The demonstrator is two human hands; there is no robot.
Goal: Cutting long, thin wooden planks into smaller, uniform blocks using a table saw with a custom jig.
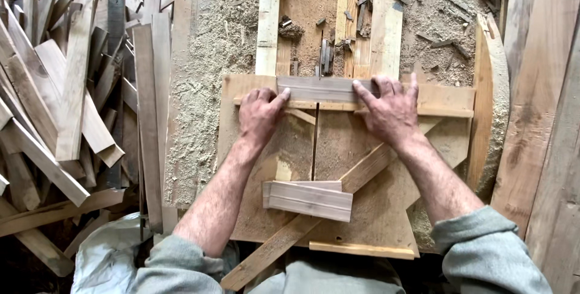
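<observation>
A short grey wooden slat (315,88) lies crosswise against a thin horizontal strip (447,111) on a sawdust-covered work board (374,203). My left hand (260,116) presses the slat's left end with thumb and fingers. My right hand (389,108) lies flat on its right end, fingers spread. Nearer to me, two stacked grey slats (308,199) rest on the board beside a diagonal batten (362,170).
A heap of cut wooden slats (66,88) fills the left side. Long planks (544,106) stand at the right. Sawdust and wood chips (217,40) cover the bench beyond the board, with upright pale boards (269,22) behind.
</observation>
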